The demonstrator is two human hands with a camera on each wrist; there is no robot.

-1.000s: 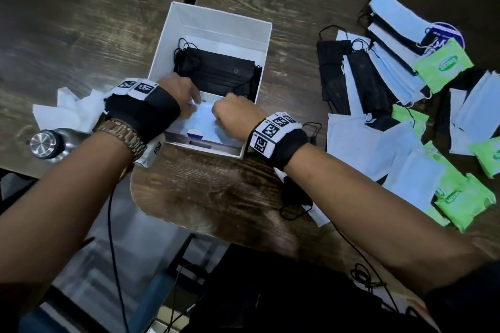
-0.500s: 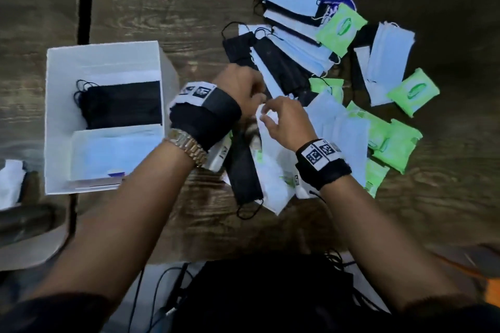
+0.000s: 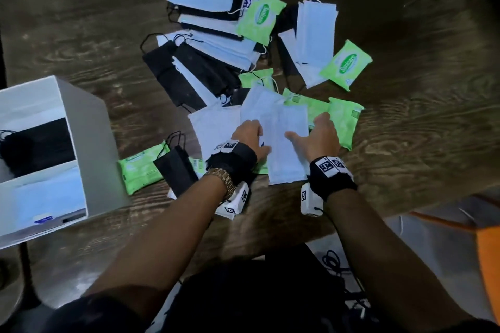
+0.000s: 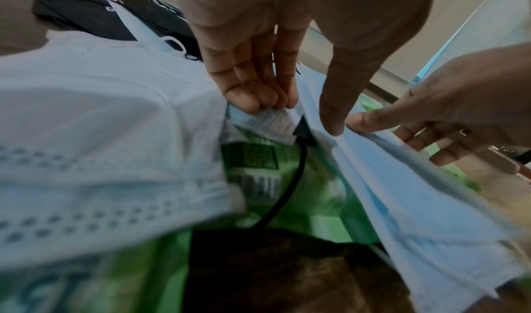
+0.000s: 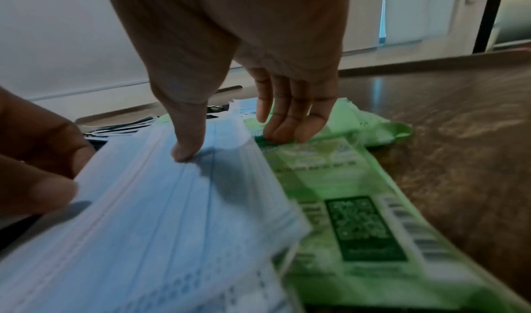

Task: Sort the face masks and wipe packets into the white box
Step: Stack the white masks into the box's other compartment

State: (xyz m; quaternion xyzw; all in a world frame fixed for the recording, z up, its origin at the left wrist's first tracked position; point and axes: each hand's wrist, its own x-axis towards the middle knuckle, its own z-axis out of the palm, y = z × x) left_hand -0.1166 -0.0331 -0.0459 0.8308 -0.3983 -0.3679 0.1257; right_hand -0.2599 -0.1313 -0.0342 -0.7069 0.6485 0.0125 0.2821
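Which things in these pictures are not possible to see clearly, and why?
- White box, head view: left part cut off by the frame edge.
- Wipe packet under the left hand: print blurred, partly covered by blue masks.
- Mask count in the pile: overlapping, uncountable.

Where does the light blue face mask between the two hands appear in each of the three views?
Head: light blue face mask, centre, between both hands.
Left wrist: right side, slanting down.
Right wrist: lower left, under the thumb.
Shared landmark: green wipe packet beside it.
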